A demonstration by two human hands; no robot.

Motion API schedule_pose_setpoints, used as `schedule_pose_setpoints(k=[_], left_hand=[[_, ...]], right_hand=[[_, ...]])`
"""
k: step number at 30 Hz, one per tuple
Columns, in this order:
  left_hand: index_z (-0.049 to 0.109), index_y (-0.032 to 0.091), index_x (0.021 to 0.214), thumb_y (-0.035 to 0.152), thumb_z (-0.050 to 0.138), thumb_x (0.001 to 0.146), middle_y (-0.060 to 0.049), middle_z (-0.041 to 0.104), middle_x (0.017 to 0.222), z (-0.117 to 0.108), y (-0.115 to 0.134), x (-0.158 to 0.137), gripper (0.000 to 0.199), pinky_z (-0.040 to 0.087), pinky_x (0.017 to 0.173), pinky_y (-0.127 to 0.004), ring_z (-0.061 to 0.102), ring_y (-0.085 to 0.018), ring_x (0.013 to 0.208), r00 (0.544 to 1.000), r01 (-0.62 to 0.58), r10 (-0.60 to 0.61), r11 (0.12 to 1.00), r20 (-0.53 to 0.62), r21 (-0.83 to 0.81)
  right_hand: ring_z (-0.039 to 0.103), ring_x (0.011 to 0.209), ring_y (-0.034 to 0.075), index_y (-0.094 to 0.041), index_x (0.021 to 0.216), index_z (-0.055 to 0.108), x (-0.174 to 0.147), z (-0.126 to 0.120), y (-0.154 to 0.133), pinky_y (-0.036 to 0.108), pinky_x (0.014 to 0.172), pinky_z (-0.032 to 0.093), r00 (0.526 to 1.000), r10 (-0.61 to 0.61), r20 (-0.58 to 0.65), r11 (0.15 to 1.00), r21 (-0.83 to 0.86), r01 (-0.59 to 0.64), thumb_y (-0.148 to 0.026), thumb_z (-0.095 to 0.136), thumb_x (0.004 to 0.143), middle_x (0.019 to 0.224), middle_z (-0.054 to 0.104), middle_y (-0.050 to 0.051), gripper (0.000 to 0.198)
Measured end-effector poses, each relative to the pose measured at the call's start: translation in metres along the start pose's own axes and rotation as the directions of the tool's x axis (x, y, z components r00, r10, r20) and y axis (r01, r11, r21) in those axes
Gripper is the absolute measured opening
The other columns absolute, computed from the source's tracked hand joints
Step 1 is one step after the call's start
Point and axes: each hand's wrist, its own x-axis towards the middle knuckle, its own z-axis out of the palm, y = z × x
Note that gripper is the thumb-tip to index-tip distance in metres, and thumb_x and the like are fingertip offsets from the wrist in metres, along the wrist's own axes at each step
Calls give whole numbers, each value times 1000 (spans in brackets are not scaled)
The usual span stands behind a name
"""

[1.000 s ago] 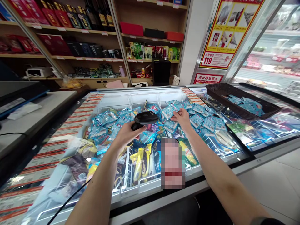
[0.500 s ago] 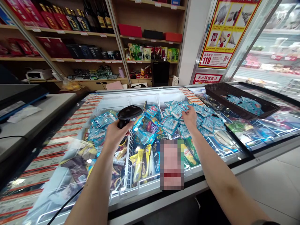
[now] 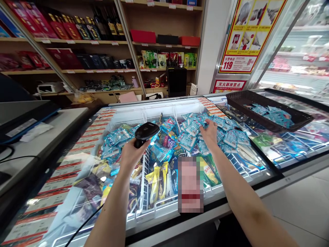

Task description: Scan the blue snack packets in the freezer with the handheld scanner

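My left hand [image 3: 131,154] is closed around the handle of a black barcode scanner [image 3: 147,131], its head pointing forward and right over the freezer. On the glass freezer top lies a loose spread of blue snack packets [image 3: 187,140]. My right hand [image 3: 209,135] is at the middle of this spread, thumb and forefinger slightly apart beside a packet [image 3: 193,127]. No packet is visibly lifted in it. Another heap of blue packets [image 3: 117,137] lies left of the scanner. A dark brown basket [image 3: 239,103] at the right holds more of them.
Under the glass, white wire baskets [image 3: 145,178] hold ice creams in yellow, green and dark wrappers. A blurred upright rectangle [image 3: 190,185] stands at the freezer's front edge. The scanner's cable [image 3: 84,224] runs down left. A counter [image 3: 51,137] stands at left, stocked shelves behind.
The view has shifted slightly. The packet beside my right fingertips, tilted and pinched before, now lies among the others, and my fingers have loosened. My left hand keeps the scanner.
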Motion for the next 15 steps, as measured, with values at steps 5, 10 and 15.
schedule_pose_setpoints(k=[5,10,15], left_hand=[[65,15,85,56,66,66,-3,63,59,-5,0,1,45,43,49,-25,64,-21,55,999,11,-13,999,-31,-43],[65,14,90,54,68,64,-4,66,67,-13,-2,1,48,46,49,-26,64,-20,56,997,47,-53,991,-51,-126],[65,15,87,56,67,63,-4,66,65,-23,0,0,48,42,44,-24,65,-21,54,998,41,-44,997,-49,-66]], right_hand=[[54,84,22,-18,109,56,-4,-5,-8,37,78,44,999,-23,-23,999,-41,22,-26,46,83,113,51,14,30],[54,86,22,-18,106,59,-10,-5,-17,36,78,44,994,-103,-21,993,-54,102,-24,43,85,113,53,13,27],[55,90,23,-18,100,61,-14,5,-20,37,83,44,975,-214,57,977,13,214,-21,42,86,99,61,10,24]])
